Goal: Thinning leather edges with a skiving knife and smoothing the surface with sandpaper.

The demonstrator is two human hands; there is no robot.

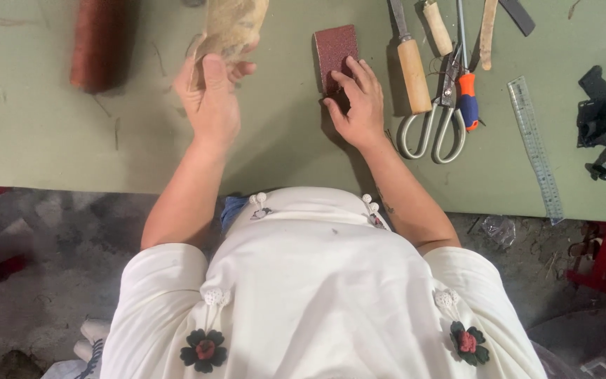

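Looking down, my left hand is pinched shut on a light, floppy tan sheet above the counter, while my right hand presses its fingers flat, unclosed, on the stiff, gritty sanding block, best grabbed by its sides.

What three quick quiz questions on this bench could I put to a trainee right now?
1. True or false: the right hand rests on the sanding block.
2. What does the left hand hold? A) scissors B) a pale wooden piece C) a ruler
3. Which tool lies just right of the sanding block?

Key:
1. True
2. B, the pale wooden piece
3. The wooden-handled file, with the scissors beyond it
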